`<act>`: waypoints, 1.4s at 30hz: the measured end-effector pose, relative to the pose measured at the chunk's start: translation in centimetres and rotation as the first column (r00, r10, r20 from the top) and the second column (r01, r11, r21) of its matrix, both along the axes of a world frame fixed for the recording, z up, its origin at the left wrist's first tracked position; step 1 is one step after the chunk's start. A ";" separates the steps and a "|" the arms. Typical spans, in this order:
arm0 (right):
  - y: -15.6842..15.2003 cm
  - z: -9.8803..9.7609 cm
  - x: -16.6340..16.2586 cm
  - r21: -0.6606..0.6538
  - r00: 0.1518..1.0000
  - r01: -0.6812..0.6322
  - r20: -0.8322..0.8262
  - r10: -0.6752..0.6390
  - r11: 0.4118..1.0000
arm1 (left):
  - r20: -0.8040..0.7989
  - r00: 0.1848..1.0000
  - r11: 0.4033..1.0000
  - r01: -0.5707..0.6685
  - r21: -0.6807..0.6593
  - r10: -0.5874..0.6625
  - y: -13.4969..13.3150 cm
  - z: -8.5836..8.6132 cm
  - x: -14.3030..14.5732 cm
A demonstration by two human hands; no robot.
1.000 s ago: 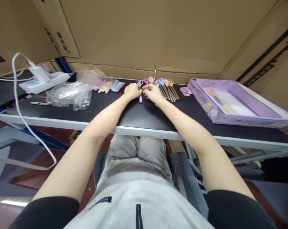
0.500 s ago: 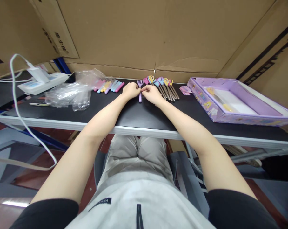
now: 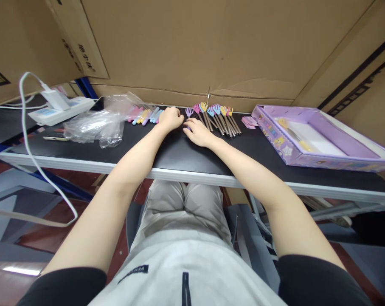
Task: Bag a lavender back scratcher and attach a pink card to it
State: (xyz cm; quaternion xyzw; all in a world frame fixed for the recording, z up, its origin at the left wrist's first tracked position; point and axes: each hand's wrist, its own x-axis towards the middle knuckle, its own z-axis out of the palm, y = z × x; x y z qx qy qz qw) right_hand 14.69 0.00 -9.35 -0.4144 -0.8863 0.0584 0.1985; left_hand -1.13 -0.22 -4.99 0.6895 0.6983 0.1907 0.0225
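Purple plastic claw-headed stick (image 3: pixel 189 114) is at the black, metal-edged tabletop's (image 3: pixel 192 159) far side, left of brown-shafted, multicoloured claw-headed rods (image 3: pixel 226 124). Right hand (image 3: pixel 198 132) covers the stick's lower part; grip closure cannot be determined. Left hand (image 3: pixel 171 119), fingers curled, sits beside pastel rounded handles (image 3: pixel 145 117); its grip appears similarly obscured.

Soft, even light; stretched edges

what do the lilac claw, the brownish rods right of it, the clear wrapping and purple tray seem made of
Lilac claw: plastic or coated metal; even colour, finish too small to judge.
Brownish rods: likely metal, low sheen, from their pale streaks.
Clear wrapping: thin, glossy plastic film, creased, see-through.
Purple tray: probably smooth printed card; walls bear pictures.
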 end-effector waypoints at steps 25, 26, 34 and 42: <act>-1.0 0.7 0.0 -0.007 0.997 -0.013 0.073 0.014 1.000 | -0.097 0.834 0.805 -0.551 -0.222 0.544 -2.3 3.3 -14.7; -1.1 0.7 0.0 -0.007 0.997 -0.015 0.073 0.015 1.000 | -0.105 0.834 0.805 -0.551 -0.219 0.542 -2.3 3.2 -14.7; -1.2 0.7 0.1 -0.008 0.997 -0.012 0.079 0.013 1.000 | -0.133 0.840 0.822 -0.543 -0.172 0.526 -1.3 2.4 -14.7; -0.8 0.4 0.2 0.013 0.998 -0.040 0.056 0.039 0.999 | -0.104 0.840 0.838 -0.540 -0.073 0.532 -1.2 3.1 -14.1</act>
